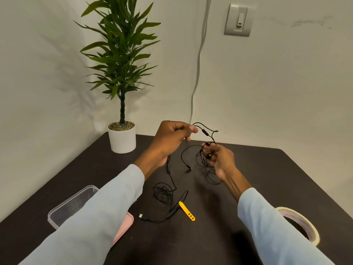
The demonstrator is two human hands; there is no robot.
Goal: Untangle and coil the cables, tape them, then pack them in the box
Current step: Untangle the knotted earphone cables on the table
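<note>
Sleeves (99,217), clear box (63,209) on pink lid (125,228), hands pinching earphone cable (205,131)

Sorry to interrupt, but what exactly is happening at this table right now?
A person is untangling a black earphone cable above a dark table. The left hand pinches one strand up high while the right hand holds the knotted bundle. Another cable lies loose below; the tape roll and clear box sit untouched.

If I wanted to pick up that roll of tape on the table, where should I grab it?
Judging by its pose, grip the roll of tape from above by the rim on its far side. It lies flat on the table with the hole facing up, so one finger inside and a thumb outside should pinch the wall. The right sleeve covers its near edge.
</note>
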